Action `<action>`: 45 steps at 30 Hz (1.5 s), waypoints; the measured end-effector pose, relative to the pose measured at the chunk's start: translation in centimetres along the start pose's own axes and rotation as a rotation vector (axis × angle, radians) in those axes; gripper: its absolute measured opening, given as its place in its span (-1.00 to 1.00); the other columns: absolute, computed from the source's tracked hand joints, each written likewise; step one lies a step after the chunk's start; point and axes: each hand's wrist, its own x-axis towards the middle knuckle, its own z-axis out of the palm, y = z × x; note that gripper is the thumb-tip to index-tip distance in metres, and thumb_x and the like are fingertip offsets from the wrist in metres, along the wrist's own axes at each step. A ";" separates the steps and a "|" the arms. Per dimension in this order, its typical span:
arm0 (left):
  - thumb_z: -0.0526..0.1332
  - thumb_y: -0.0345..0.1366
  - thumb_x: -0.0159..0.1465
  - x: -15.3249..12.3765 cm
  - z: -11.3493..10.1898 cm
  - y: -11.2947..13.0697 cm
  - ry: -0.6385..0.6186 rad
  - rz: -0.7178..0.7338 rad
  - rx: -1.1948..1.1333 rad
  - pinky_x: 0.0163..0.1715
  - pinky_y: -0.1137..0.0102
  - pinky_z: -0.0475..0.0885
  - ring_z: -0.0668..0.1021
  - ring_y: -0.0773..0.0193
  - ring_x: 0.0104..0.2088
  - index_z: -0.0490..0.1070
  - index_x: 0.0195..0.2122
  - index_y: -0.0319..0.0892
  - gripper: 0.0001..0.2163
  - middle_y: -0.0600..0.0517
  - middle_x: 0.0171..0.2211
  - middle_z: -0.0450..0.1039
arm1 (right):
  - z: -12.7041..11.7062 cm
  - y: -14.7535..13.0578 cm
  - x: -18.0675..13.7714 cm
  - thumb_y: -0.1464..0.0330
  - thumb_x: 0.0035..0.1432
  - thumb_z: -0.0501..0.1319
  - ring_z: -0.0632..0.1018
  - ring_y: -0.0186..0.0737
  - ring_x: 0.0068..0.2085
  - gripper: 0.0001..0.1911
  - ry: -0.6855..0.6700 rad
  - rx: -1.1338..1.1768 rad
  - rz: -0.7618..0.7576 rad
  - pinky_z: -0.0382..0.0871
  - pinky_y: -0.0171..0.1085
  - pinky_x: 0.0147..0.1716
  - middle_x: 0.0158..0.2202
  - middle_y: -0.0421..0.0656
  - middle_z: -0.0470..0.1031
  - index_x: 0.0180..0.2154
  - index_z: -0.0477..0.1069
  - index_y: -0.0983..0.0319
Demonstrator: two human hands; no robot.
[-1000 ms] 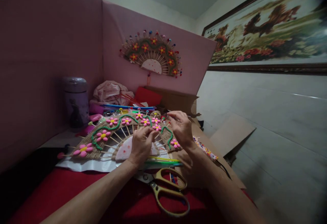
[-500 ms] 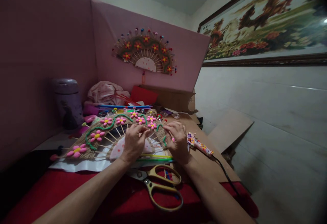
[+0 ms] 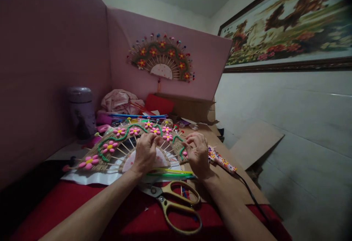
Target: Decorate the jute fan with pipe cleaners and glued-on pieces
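Note:
A half-round craft fan [image 3: 110,162] of twine and thin sticks lies in front of me, with pink flowers, a wavy green stem and a pale spotted centre. Above that centre is my left hand [image 3: 146,152], closed in a pinch, thumb against fingers. My right hand [image 3: 198,155] is over the fan's right end, also pinched. Whatever sits in either pinch is too small to make out. Gold-handled scissors [image 3: 176,201] lie below the hands on a red cloth [image 3: 123,219]. Yellow and green pipe cleaners [image 3: 170,174] lie between the wrists.
A flower-patterned glue gun [image 3: 222,161] with a black cord rests on cardboard [image 3: 242,188] at right. A purple bottle [image 3: 81,112] stands at left. Behind are a pink cloth bundle [image 3: 121,101] and a similar fan [image 3: 162,56] mounted on a pink panel [image 3: 203,58].
The view has shifted, so the scene sits slightly farther right. My hands are a little farther apart. A small white scrap now shows on the red cloth left of the scissors.

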 end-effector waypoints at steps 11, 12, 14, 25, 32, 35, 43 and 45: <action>0.21 -0.22 0.12 0.6 -0.2 -0.6 0.041 -0.005 -0.001 -0.31 0.34 0.27 0.42 0.24 -0.38 0.38 -0.53 -0.14 -0.85 0.05 -0.47 0.41 | -0.9 3.5 1.1 0.28 0.15 0.18 0.39 -0.18 -0.32 -0.81 0.218 -0.201 0.058 0.18 -0.21 -0.26 -0.45 -0.18 0.41 -0.47 0.30 0.22; 0.18 -0.22 0.14 0.6 -0.2 -0.6 0.030 -0.005 -0.010 -0.30 0.34 0.27 0.42 0.23 -0.37 0.39 -0.51 -0.14 -0.85 0.05 -0.46 0.41 | -1.1 3.8 1.2 0.28 0.16 0.17 0.39 -0.18 -0.33 -0.81 0.240 -0.215 0.075 0.19 -0.22 -0.27 -0.45 -0.17 0.41 -0.46 0.30 0.22; 0.12 -0.22 0.19 0.7 -0.3 -0.5 -0.005 0.001 -0.017 -0.31 0.34 0.27 0.42 0.23 -0.37 0.39 -0.53 -0.13 -0.80 0.05 -0.49 0.41 | -1.3 4.2 1.4 0.28 0.17 0.14 0.39 -0.18 -0.34 -0.81 0.272 -0.229 0.113 0.19 -0.22 -0.29 -0.45 -0.16 0.40 -0.46 0.31 0.22; 0.12 -0.20 0.17 0.4 -0.3 0.0 -0.073 0.129 0.023 -0.30 0.33 0.25 0.39 0.22 -0.36 0.31 -0.57 -0.14 -0.79 0.04 -0.51 0.37 | -0.9 5.7 1.1 0.33 0.21 0.00 0.36 -0.18 -0.38 -0.71 0.176 -0.197 0.310 0.15 -0.25 -0.35 -0.51 -0.16 0.38 -0.53 0.32 0.20; 0.04 -0.29 0.20 0.2 -0.3 -0.1 -0.119 0.017 -0.076 -0.47 0.43 0.18 0.32 0.34 -0.55 0.21 -0.57 -0.14 -0.81 0.13 -0.60 0.26 | 0.1 6.5 0.6 0.38 0.24 -0.03 0.43 -0.20 -0.18 -0.74 -0.163 -0.151 0.406 0.20 -0.24 -0.18 -0.29 -0.15 0.51 -0.28 0.42 0.19; 0.01 -0.28 0.23 0.1 -0.4 -0.1 -0.120 -0.004 -0.116 -0.50 0.44 0.17 0.30 0.37 -0.60 0.19 -0.57 -0.13 -0.78 0.16 -0.65 0.22 | 0.5 7.0 0.4 0.41 0.21 -0.03 0.43 -0.19 -0.14 -0.75 -0.229 -0.143 0.454 0.21 -0.23 -0.14 -0.27 -0.14 0.52 -0.23 0.42 0.21; 0.03 -0.24 0.21 0.0 -0.3 0.1 -0.108 0.019 -0.004 -0.48 0.42 0.16 0.35 0.31 -0.52 0.23 -0.57 -0.14 -0.78 0.10 -0.60 0.30 | 1.2 8.3 0.0 0.48 0.16 -0.05 0.41 -0.16 -0.09 -0.69 -0.263 -0.135 0.456 0.22 -0.18 -0.08 -0.24 -0.12 0.53 -0.15 0.40 0.23; 0.03 -0.23 0.21 0.0 -0.2 0.1 -0.100 0.025 -0.004 -0.48 0.41 0.17 0.35 0.30 -0.51 0.24 -0.57 -0.13 -0.78 0.09 -0.60 0.31 | 1.3 8.3 0.0 0.49 0.15 -0.04 0.42 -0.16 -0.09 -0.69 -0.274 -0.133 0.455 0.23 -0.18 -0.09 -0.24 -0.12 0.52 -0.16 0.40 0.23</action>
